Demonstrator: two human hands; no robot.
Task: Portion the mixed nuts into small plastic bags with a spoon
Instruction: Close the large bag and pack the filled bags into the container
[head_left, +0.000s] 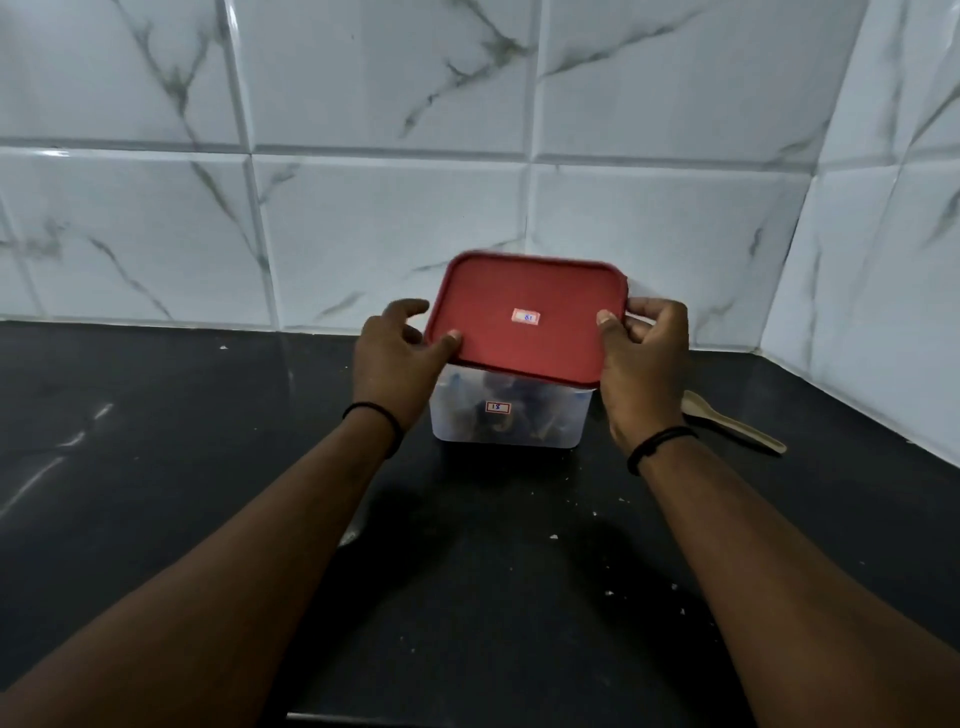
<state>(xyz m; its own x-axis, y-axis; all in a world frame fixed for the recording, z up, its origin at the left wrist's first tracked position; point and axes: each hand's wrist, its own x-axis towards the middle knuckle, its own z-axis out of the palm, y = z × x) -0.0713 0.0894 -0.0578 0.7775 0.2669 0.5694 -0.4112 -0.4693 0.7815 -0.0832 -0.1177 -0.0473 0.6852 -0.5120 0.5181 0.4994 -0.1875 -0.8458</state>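
Bare forearms, no sleeves, a thin black band round each wrist.

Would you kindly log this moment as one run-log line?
stage: opening container | left hand: grips red lid | right hand: grips lid | spoon: on counter, untouched | bags: none seen

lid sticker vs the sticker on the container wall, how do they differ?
The lid sticker lies flat on the red lid, facing up; the wall sticker sits upright on the clear container, facing the camera. The lid sticker's marks are blurred; the wall sticker's are sharper. Both are small, white, red-bordered.
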